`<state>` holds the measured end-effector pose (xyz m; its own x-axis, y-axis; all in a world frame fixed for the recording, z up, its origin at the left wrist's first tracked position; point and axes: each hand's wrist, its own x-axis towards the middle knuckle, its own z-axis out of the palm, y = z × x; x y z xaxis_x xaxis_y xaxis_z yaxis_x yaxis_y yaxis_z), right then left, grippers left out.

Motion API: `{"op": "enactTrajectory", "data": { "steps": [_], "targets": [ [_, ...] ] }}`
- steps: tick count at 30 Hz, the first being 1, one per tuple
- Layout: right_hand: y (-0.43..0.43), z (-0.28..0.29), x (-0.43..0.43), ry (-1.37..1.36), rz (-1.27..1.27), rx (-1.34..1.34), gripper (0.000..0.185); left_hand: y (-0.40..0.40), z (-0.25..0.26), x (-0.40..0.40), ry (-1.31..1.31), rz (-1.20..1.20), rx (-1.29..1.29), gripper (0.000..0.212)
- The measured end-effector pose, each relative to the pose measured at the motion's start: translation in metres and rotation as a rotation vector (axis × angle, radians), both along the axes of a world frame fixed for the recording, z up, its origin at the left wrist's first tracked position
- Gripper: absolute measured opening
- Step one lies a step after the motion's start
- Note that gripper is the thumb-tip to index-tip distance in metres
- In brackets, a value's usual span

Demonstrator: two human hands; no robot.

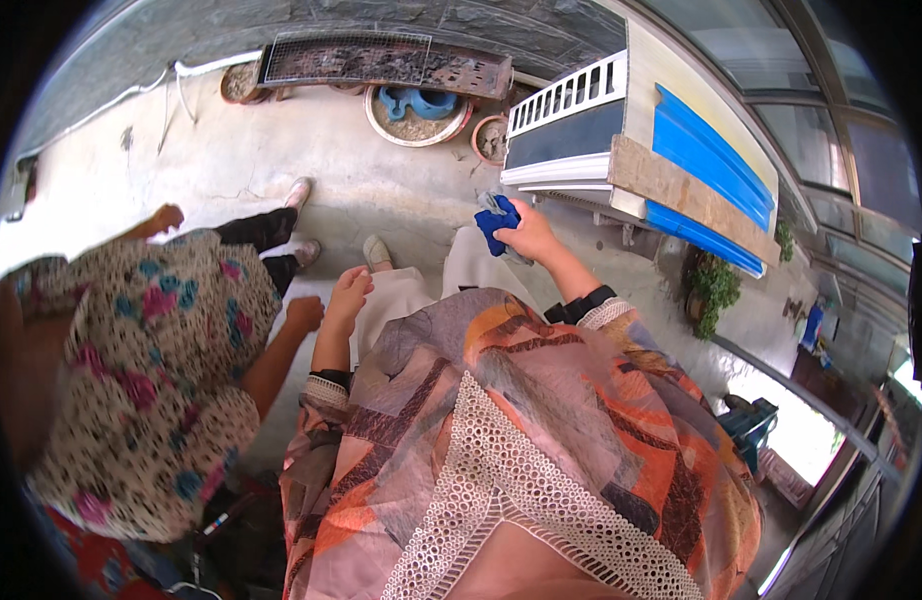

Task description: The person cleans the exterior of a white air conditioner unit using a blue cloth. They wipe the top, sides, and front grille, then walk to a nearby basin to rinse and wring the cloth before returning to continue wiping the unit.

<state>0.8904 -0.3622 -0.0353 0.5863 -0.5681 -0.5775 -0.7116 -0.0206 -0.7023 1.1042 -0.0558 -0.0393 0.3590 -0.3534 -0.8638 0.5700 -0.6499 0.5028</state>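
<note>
My right hand (532,232) grips a crumpled blue and grey cloth (498,223), possibly a work glove, out in front of my right leg. Beside my left thigh hangs my left hand (348,291), holding nothing, with its fingers loosely curled. Pale trousers (393,300) cover my legs, and one light shoe (377,253) shows on the concrete floor (281,161). Close on my left is another person in a floral top (160,315); that person's near hand (305,313) is next to mine without a visible object in it.
Along the wall stands a rusty charcoal grill (386,64) with a wire rack. A round planter (423,135) holding a blue plastic bowl (431,103) is beneath. To the right, a white outdoor unit (558,169) carries blue sheeting (701,150) and a wooden plank (686,199), near a green plant (712,292).
</note>
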Motion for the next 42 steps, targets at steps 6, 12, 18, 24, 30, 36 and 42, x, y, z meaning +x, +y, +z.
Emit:
{"op": "enactTrajectory", "data": {
  "steps": [6, 12, 18, 24, 30, 36, 42],
  "targets": [
    [0.028, 0.002, -0.016, 0.017, -0.111, -0.173, 0.068, 0.004, -0.011, 0.034, -0.005, -0.065, 0.087, 0.039],
    [0.026, -0.007, -0.032, 0.089, -0.252, -0.272, 0.066, -0.027, -0.023, 0.062, -0.009, -0.269, 0.104, 0.041],
    [0.001, 0.005, -0.016, 0.156, -0.41, -0.532, 0.065, -0.063, -0.057, 0.093, -0.272, -0.485, -0.013, 0.037],
    [-0.005, -0.028, -0.034, -0.246, -0.716, -0.288, 0.064, -0.114, -0.069, 0.076, -0.278, -0.461, -0.122, 0.032],
    [0.005, -0.005, -0.043, -0.206, -0.861, -0.535, 0.066, -0.13, -0.081, 0.076, -0.199, -0.757, -0.167, 0.037],
    [0.024, 0.039, -0.058, 0.011, -1.025, -0.58, 0.064, -0.14, -0.053, 0.104, -0.63, -1.531, 0.1, 0.052],
    [0.029, 0.054, -0.056, 0.05, -1.097, -0.795, 0.062, -0.11, -0.021, 0.166, -0.458, -1.955, 0.181, 0.041]
  ]
}}
